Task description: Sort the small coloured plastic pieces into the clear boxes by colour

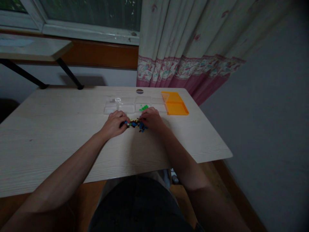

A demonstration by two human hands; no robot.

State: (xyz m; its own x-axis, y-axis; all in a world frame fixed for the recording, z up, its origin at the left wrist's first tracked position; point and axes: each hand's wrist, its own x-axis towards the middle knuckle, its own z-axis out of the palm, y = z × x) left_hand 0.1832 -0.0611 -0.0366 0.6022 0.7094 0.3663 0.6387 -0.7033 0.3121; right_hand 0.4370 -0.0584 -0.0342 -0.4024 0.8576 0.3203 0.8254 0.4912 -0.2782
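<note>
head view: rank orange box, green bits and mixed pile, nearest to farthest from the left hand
1. Mixed pile: right at the left hand.
2. Green bits: in the clear tray, just beyond the right hand.
3. Orange box: far right.

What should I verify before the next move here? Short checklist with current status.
1. Left hand at the pile of small pieces: ok, fingers at its left end.
2. Right hand at the pile: ok, fingers at its right end.
3. Piece pinched in either hand: cannot tell, too small and dim.
4. Pile all one colour: not ok, blue, dark and yellow pieces lie mixed.
5. Clear tray close by: ok, just beyond the hands, with green pieces in one compartment.
6. Orange case out of the hands' way: ok, right of the right hand and apart from it.
</note>
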